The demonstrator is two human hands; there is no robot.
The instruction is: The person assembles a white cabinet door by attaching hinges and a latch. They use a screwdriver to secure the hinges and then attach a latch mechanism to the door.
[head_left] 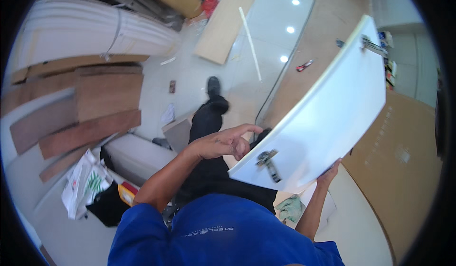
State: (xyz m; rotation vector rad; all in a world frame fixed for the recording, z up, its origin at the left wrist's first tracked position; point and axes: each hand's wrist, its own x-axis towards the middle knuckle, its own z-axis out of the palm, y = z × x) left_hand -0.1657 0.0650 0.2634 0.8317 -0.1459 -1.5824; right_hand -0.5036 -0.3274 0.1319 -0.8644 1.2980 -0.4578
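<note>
A white cabinet door (327,104) stands tilted in front of me, two metal hinges fixed to its face. One hinge (269,165) is at the near corner; the other hinge (373,46) is toward the far end. My right hand (328,172) grips the door's lower right edge, its fingers partly hidden behind the panel. Beside the door's left edge is my left hand (228,141), holding nothing visible. Its index finger is stretched out and the other fingers are loosely bent. Whether it touches the edge I cannot tell.
Brown boards (109,95) and a white wrapped bundle (90,30) are at the left. A plank (228,23), a thin white strip (251,42) and a red cutter (304,66) lie on the floor ahead. Brown sheet (389,156) is at right, a plastic bag (83,183) at lower left.
</note>
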